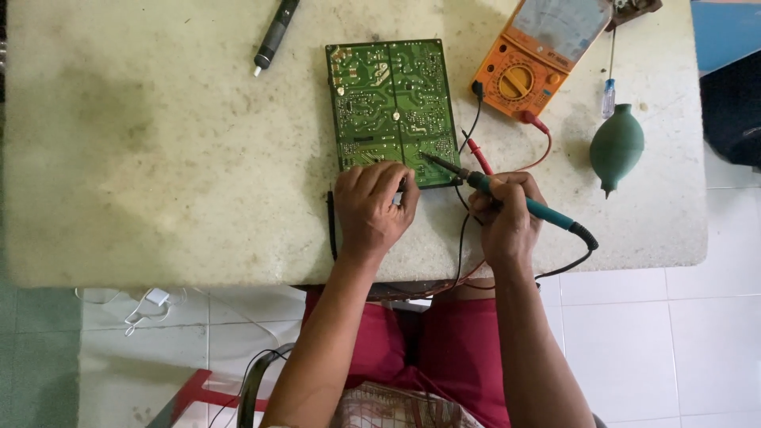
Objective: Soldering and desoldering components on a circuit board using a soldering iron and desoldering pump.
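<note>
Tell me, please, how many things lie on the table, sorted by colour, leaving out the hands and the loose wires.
Green: 2, the circuit board and the rubber blower bulb
Teal: 1, the soldering iron in the right hand
Orange: 1, the multimeter
Red: 1, the probe
Black: 1, the pen-shaped tool
Blue: 1, the small screwdriver
Total: 7
</note>
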